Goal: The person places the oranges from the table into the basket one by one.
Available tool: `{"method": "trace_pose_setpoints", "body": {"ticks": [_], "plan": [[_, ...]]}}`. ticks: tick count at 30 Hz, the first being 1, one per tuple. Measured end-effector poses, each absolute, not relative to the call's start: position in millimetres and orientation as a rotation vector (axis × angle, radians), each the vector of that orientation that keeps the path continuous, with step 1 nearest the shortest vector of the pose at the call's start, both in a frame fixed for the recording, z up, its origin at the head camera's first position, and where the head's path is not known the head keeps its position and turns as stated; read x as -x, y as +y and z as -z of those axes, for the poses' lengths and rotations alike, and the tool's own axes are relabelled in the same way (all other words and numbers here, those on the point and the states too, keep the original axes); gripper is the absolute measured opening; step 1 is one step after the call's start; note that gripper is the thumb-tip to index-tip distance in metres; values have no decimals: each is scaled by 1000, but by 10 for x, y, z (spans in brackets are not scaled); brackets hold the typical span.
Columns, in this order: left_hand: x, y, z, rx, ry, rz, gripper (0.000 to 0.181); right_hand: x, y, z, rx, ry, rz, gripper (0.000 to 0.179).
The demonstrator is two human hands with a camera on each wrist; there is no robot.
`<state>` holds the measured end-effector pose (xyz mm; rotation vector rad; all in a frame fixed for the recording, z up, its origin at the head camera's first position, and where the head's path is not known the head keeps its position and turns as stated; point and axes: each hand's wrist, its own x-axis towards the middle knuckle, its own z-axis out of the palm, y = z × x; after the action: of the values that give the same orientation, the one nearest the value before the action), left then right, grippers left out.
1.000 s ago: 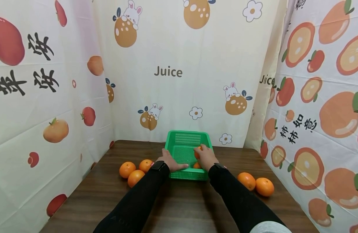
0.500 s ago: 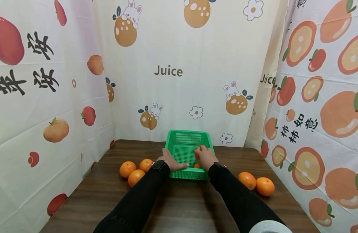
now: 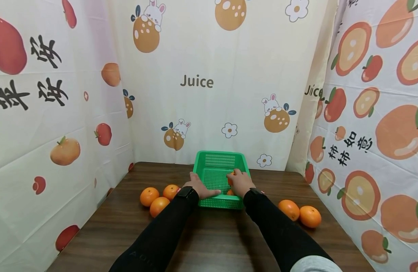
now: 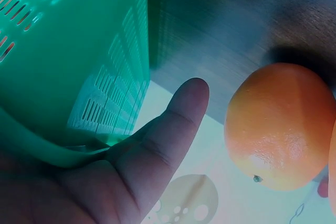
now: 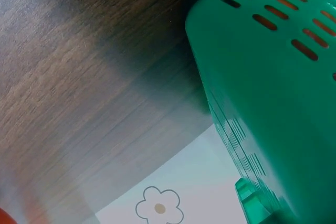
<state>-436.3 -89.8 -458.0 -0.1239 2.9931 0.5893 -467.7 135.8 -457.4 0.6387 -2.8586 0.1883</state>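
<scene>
A green plastic basket [image 3: 220,204] with slotted walls stands at the back of the table. My left hand [image 3: 199,188] rests over its front left corner, thumb stretched across the inside near the front rim. In the left wrist view a straight finger [image 4: 173,129] points along the outside of the basket wall. My right hand [image 3: 242,184] grips an orange [image 3: 230,179] inside the basket on the right, its fingers partly covering the fruit. A second orange [image 3: 230,192] lies below it in the basket, largely hidden. The right hand is out of the right wrist view.
Several oranges [image 3: 159,206] sit on the wooden table [image 3: 209,241] left of the basket, close to my left forearm. Two more oranges [image 3: 310,217] lie to the right, beside my right forearm. Printed cloth [image 3: 209,113] hangs behind and along both sides.
The view has shifted very slightly. Both hands, the basket and the oranges stay in the same places.
</scene>
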Motion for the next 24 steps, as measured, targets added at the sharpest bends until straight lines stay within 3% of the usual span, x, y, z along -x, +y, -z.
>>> {"method": "trace_pose_setpoints", "body": {"ticks": [10,24], "plan": [[4348,-893,4575,153,2996,-577,141,4603,1348,4529,-616,-2846,-134,36],[4310,-892,4508,132,2967,-637,138,4616,1310,4448,-534,-3021,-246,40]]}}
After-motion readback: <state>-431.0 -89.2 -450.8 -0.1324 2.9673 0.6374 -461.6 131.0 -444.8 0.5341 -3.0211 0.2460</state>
